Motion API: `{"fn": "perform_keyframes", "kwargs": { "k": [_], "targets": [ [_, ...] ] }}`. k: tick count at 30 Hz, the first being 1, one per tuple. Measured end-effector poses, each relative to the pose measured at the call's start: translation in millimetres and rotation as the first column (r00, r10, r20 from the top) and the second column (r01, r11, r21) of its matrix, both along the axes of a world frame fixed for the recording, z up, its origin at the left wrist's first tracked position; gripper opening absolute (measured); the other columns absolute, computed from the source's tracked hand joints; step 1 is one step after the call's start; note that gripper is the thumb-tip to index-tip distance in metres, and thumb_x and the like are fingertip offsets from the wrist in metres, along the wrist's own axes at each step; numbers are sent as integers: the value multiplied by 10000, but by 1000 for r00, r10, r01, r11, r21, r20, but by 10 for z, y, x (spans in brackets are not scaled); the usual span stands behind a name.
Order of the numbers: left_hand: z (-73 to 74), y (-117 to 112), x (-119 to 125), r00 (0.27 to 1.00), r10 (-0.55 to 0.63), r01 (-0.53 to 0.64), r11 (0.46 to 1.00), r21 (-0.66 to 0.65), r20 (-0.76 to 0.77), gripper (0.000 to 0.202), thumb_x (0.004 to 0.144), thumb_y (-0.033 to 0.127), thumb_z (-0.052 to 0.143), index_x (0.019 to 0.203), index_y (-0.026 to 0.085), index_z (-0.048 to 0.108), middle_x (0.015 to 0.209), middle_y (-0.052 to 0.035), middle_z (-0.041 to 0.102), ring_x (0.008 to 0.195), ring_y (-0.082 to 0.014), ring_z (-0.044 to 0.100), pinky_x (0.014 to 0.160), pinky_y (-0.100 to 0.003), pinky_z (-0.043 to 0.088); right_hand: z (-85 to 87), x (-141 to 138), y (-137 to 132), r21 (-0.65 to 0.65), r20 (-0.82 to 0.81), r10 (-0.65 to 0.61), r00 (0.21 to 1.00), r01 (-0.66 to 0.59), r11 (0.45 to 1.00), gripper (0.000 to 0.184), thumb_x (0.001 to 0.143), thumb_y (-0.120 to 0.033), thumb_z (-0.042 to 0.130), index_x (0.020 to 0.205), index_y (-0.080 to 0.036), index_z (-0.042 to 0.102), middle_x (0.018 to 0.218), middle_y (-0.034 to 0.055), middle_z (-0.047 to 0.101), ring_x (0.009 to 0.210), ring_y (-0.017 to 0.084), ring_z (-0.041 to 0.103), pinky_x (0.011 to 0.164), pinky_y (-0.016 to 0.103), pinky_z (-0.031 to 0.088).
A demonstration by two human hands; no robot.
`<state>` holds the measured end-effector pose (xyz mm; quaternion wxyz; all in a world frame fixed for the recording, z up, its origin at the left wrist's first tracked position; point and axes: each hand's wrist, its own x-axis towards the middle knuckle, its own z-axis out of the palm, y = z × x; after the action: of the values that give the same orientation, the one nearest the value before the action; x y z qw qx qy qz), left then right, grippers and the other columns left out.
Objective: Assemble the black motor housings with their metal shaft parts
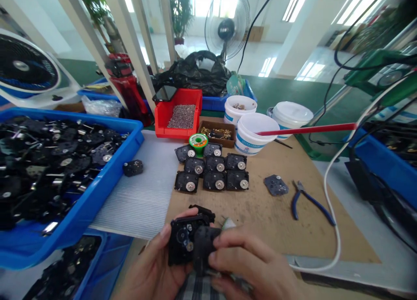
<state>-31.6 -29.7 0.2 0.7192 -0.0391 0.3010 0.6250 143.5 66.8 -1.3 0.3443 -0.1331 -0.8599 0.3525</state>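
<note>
My left hand (153, 265) grips a black plastic housing (184, 241) with a small metal disc on its face. My right hand (257, 265) is shut on a dark rounded part (203, 248) and presses it against the housing. A bit of white and green material (228, 223) shows just beyond my right fingers; I cannot tell what it is. Ahead on the brown work board (270, 230) stand several black modules with metal discs (214, 169). A loose black plate (276, 185) and blue-handled pliers (308, 202) lie to their right.
A blue tray of black parts (127, 139) lies left, beyond a ribbed grey mat (137, 196). Ahead are a red bin of small screws (169, 130), a green spool (198, 143), white buckets (247, 135) and a red rod (306, 129). A white cable (329, 204) runs along the right.
</note>
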Motion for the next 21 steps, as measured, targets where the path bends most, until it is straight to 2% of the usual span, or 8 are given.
{"fn": "perform_keyframes", "kwargs": {
  "k": [2,4,9,13,15,18,21],
  "targets": [
    [18,1,9,998,-58,58,998,-3,12,384,878,406,623,1187,197,714,1141,-117,768,1132,-267,647,991,-335,460,-11,-127,-34,126,19,-49,999,46,991,209,1022,-253,426,983,-225,629,915,21,676,799,106,654,714,156,520],
    [32,4,19,998,-64,64,998,13,11,375,857,399,661,1164,193,726,1135,-105,771,1118,-240,652,979,-298,456,-24,-226,-59,212,-4,-103,995,102,972,310,1043,-247,366,913,-225,647,853,2,688,732,100,630,650,152,497],
    [-18,-8,52,998,-44,41,998,57,47,342,876,349,654,1158,168,724,1107,-96,782,934,-149,699,867,-210,479,-13,-292,-61,305,-39,-86,996,94,948,388,1062,-254,325,869,-209,659,829,-11,704,690,93,611,615,162,481],
    [-125,-53,82,1000,-25,25,995,98,6,358,901,357,601,1190,175,707,1148,-92,767,1005,-174,684,875,-238,480,-6,-243,-41,357,12,-70,997,61,932,425,1063,-233,310,843,-201,672,815,-6,710,691,103,626,625,172,507],
    [-174,-78,96,997,-50,56,993,107,-54,377,886,388,611,1201,204,703,1148,-69,766,1061,-198,665,913,-258,462,-22,-231,-49,371,21,-67,998,55,927,434,1063,-231,301,842,-200,673,810,-6,713,687,104,632,666,169,524],
    [-197,-104,100,976,-86,106,990,93,-201,399,849,453,637,1196,268,706,1155,-23,758,1118,-228,631,934,-277,443,-33,-230,-63,381,-42,-123,992,129,916,470,1064,-213,261,820,-208,662,787,-6,712,672,115,633,674,180,533],
    [-125,-106,62,900,-117,152,987,50,-421,409,838,493,636,1203,319,692,1205,-7,734,1206,-277,575,999,-344,416,20,-186,-20,431,17,-94,995,78,899,417,1048,-167,305,856,-188,674,821,13,724,666,121,626,652,181,542]
  ]
}}
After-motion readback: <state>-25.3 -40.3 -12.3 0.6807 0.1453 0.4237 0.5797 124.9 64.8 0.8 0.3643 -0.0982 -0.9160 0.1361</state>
